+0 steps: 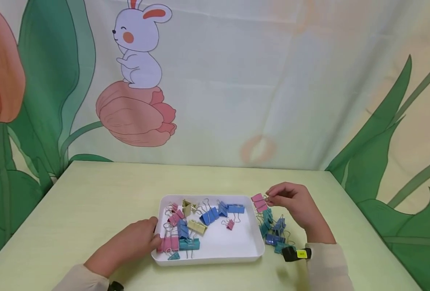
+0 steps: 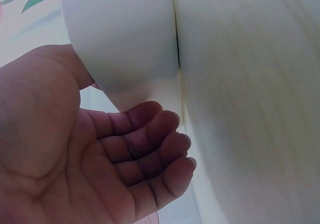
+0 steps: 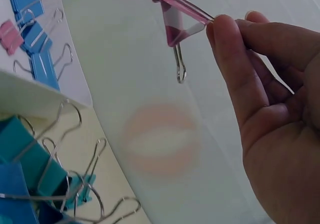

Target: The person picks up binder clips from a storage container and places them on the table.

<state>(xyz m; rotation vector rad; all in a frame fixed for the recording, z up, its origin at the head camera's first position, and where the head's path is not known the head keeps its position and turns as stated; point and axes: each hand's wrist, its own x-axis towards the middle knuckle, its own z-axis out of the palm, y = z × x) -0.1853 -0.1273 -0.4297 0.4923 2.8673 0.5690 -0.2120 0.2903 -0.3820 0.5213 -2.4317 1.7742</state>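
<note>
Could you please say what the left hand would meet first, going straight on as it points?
The white tray, which the left hand holds at its left end; just inside, probably a pink binder clip, though depth is unclear.

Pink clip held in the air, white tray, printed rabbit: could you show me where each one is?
Pink clip (image 1: 260,203): head view, on its pink body.
White tray (image 1: 241,244): head view, on its bare floor.
Printed rabbit (image 1: 142,68): head view, on its torso.
</note>
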